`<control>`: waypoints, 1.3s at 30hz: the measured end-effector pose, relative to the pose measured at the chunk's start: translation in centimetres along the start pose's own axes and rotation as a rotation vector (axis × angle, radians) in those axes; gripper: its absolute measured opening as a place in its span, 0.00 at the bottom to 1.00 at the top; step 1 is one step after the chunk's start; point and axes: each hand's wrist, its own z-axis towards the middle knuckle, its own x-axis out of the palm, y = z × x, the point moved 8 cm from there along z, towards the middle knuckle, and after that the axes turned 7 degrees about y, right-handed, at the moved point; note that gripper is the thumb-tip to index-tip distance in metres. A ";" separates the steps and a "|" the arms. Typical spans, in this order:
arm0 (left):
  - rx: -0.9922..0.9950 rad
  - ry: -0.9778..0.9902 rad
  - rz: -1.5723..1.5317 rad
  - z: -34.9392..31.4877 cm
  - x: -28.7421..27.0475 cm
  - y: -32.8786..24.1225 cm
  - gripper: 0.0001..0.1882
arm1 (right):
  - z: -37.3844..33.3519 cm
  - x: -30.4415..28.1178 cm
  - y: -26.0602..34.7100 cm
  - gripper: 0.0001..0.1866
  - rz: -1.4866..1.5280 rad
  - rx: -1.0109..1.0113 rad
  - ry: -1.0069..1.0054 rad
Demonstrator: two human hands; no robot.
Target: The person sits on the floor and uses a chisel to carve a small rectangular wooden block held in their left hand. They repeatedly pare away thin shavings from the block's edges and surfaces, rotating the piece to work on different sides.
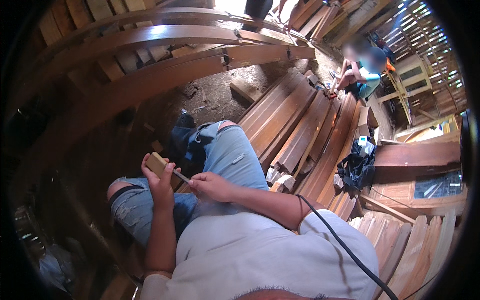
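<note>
Above my lap, my left hand (160, 181) is wrapped round a small light-coloured wooden block (156, 163), its fingers along the block's sides. My right hand (206, 184) pinches a thin, grey, blade-like strip (181, 176), whose far end reaches to the block beside my left fingers. Whether it is a file, a chisel or a knife is too small to tell. Both hands are close together, over my knees in torn blue jeans (235, 150).
Long brown planks (295, 120) lie stacked to my right. Curved dark boards (165, 70) arch across the left and far side. A black bag (356, 167) rests on the planks. A black cable (345, 245) crosses my right arm. Another person (367, 82) sits at the far right.
</note>
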 end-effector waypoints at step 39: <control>-0.029 -0.014 0.065 0.5 -0.9 0.7 0.38 | 0.0 0.4 1.8 0.17 -0.005 -0.041 0.018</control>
